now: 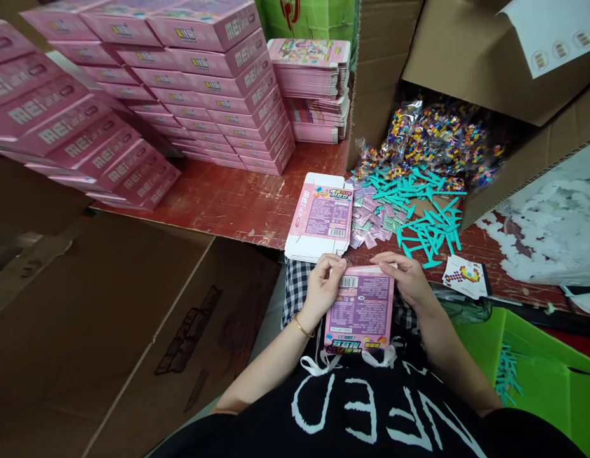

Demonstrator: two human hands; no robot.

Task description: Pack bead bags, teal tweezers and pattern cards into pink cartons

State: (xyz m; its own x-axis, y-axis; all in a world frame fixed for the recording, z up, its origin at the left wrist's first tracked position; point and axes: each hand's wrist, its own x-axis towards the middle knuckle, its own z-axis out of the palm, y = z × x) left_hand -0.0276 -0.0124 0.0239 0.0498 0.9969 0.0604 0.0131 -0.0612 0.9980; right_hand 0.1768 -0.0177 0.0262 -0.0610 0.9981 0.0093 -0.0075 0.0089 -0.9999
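A pink and purple cardboard box (360, 312), printed with small text and a barcode, is held close to my body, its lettering upside down to me. My left hand (325, 285) grips its upper left corner with the thumb on the printed face. At the upper right corner, the fingers of my right hand (404, 277) are closed on the edge by a white flap. Just beyond, flat unfolded pink cartons (322, 213) lie on the red table's edge. Whatever is inside the box is hidden.
Finished-looking pink boxes (219, 83) are stacked at the back left. Turquoise plastic sticks (431, 219), small sachets (374, 216) and printed cards (464, 277) lie on the red table (228, 203). An open carton holds bags of colourful bricks (433, 137). A green bin (538, 375) stands right.
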